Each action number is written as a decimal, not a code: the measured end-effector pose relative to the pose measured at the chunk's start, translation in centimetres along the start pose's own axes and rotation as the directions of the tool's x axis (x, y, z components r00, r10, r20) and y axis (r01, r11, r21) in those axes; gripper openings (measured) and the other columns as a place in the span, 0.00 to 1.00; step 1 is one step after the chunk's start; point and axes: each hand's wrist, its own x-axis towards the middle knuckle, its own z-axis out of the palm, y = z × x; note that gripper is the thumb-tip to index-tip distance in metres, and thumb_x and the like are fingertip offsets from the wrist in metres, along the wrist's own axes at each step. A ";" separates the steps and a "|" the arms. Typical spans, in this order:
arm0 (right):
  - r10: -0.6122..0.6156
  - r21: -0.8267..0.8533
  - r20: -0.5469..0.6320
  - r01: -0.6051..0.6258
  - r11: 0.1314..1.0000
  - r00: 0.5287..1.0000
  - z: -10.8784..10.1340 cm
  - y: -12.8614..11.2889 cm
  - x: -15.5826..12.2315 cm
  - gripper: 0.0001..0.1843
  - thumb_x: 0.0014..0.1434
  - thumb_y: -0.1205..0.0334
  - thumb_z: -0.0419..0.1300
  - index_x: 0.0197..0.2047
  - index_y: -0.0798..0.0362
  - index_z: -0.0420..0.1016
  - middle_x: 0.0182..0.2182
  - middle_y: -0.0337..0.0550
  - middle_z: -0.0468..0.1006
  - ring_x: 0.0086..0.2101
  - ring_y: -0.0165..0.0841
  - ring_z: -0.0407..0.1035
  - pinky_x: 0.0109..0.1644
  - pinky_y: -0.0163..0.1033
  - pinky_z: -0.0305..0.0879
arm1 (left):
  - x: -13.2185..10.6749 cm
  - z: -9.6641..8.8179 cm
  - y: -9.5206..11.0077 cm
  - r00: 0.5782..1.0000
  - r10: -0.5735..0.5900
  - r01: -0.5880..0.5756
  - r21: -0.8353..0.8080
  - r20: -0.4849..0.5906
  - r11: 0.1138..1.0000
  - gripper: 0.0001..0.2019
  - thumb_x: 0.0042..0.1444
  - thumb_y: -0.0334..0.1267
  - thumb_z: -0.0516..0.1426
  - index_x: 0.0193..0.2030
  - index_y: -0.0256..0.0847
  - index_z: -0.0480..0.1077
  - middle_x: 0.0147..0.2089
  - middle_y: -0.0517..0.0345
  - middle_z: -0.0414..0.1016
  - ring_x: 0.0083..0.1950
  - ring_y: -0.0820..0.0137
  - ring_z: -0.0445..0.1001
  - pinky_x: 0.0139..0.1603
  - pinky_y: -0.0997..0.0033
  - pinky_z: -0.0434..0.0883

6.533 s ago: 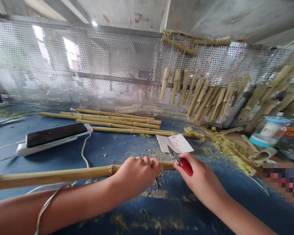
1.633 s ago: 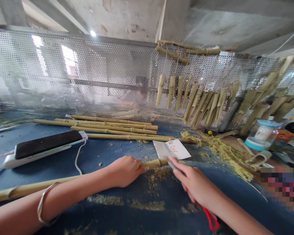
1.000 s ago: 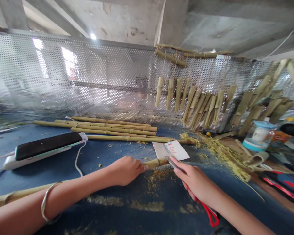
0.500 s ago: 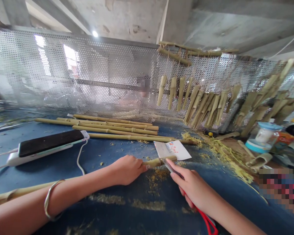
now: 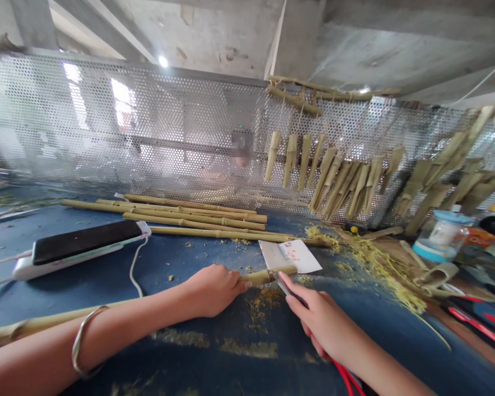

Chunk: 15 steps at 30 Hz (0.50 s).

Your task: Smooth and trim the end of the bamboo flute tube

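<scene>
Blue workbench, scattered bamboo shavings

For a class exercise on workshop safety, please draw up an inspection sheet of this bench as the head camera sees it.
Surface: blue workbench, worn and scuffed, strewn with fibres.
Job's things: bamboo pole lying across the bench; red-handled blade with its edge against the pole.
Clutter: yellow bamboo shavings; stack of bamboo poles; white paper card with red marks.
Hands: left hand grips the pole; right hand holds the blade.
Cables: white cable running from a black-topped device.
Surroundings: perforated metal screen; cut bamboo pieces hanging from twine; blue-lidded plastic jar.
</scene>
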 end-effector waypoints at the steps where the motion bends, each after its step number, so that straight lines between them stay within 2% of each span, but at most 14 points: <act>1: -0.016 -0.015 -0.013 0.016 1.000 1.000 0.0 0.0 0.0 0.27 0.59 0.58 0.40 0.63 0.50 0.49 0.11 0.29 0.58 0.09 0.27 0.60 0.12 0.28 0.53 | 0.0 0.1 0.0 1.000 -0.004 0.004 -0.008 0.001 1.000 0.18 0.60 0.36 0.38 0.42 0.40 0.68 0.29 0.52 0.69 0.24 0.72 0.68 0.23 0.74 0.64; 5: -0.101 -0.121 -0.100 0.089 0.989 0.990 -0.9 0.2 -0.1 0.26 0.60 0.58 0.42 0.61 0.51 0.54 0.11 0.29 0.58 0.09 0.25 0.57 0.15 0.29 0.53 | 0.1 0.2 -0.2 1.000 -0.026 0.026 -0.065 0.000 0.998 0.18 0.60 0.37 0.38 0.42 0.38 0.68 0.29 0.51 0.70 0.24 0.72 0.68 0.24 0.74 0.64; 10: -0.103 -0.187 -0.191 0.067 0.980 0.976 -2.2 0.7 -0.3 0.26 0.59 0.57 0.43 0.61 0.49 0.53 0.13 0.29 0.58 0.11 0.25 0.56 0.18 0.29 0.54 | 0.3 -0.1 -0.9 0.998 -0.002 0.012 -0.178 0.057 0.984 0.16 0.59 0.36 0.40 0.40 0.37 0.68 0.31 0.50 0.71 0.26 0.70 0.70 0.24 0.73 0.62; 12: -0.111 -0.192 -0.174 0.077 0.978 0.978 -2.2 0.8 -0.2 0.26 0.59 0.57 0.42 0.61 0.49 0.53 0.12 0.29 0.58 0.11 0.25 0.56 0.18 0.30 0.55 | 0.4 -0.7 -1.3 0.991 -0.024 0.064 -0.309 0.132 0.949 0.15 0.59 0.38 0.42 0.39 0.37 0.68 0.32 0.51 0.72 0.27 0.71 0.70 0.24 0.75 0.61; 15: -0.139 -0.190 -0.164 0.107 0.976 0.977 -2.0 0.8 -0.4 0.27 0.59 0.57 0.42 0.62 0.50 0.53 0.12 0.30 0.58 0.10 0.25 0.56 0.18 0.30 0.54 | 0.2 -1.9 -1.6 0.958 -0.117 0.230 -0.460 0.262 0.858 0.19 0.58 0.48 0.42 0.38 0.37 0.66 0.27 0.56 0.72 0.22 0.74 0.68 0.19 0.78 0.59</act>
